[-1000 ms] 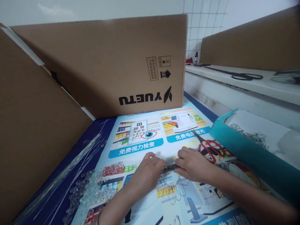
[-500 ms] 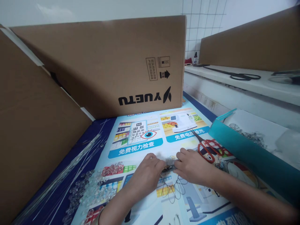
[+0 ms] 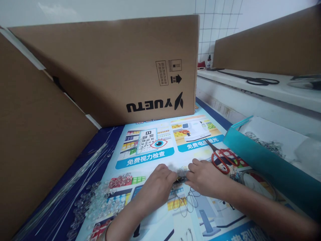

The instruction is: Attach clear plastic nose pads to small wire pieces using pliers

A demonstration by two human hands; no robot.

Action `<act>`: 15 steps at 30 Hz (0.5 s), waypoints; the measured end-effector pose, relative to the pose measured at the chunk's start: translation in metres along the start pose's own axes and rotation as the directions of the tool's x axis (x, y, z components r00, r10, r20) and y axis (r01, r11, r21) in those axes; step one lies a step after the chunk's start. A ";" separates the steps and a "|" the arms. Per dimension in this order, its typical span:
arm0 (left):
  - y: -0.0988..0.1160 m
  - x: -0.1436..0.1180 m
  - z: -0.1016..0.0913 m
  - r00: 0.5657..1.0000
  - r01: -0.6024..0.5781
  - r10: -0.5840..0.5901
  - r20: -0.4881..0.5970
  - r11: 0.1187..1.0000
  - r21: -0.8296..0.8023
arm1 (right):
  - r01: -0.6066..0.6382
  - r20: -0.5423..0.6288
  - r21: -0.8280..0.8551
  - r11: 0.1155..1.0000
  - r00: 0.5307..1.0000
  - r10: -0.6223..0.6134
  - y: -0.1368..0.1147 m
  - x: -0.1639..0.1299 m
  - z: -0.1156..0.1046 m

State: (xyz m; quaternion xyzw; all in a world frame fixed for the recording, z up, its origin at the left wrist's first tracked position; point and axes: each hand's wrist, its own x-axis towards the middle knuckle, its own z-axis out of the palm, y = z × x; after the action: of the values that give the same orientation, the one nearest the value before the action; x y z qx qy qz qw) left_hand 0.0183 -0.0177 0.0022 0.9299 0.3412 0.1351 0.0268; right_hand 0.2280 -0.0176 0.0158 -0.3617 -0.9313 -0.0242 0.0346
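Pinching away here, left of the red-handled scissors: my left hand and right hand each have a closed grip on the small dark piece between them. Wire loops hang nearer me than the scissors, clear beads well left, a teal box just right.

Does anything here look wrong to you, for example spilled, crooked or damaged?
Two things: the YUETU lettering on the cardboard is upside down, and clear beads lie loose across the printed sheet's left edge, without a visible dish. Nothing looks clearly broken.
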 end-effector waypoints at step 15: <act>-0.002 -0.003 -0.010 0.993 0.106 -0.101 0.062 0.990 -0.095 | -0.343 -0.106 -0.004 0.939 0.934 0.341 0.030 -0.013 -0.002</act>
State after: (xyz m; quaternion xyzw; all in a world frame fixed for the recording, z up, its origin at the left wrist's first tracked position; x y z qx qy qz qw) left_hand 0.0121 -0.0181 0.0107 0.9119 0.3811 0.1233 0.0889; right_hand 0.2579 -0.0042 0.0173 -0.5168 -0.8508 -0.0471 0.0827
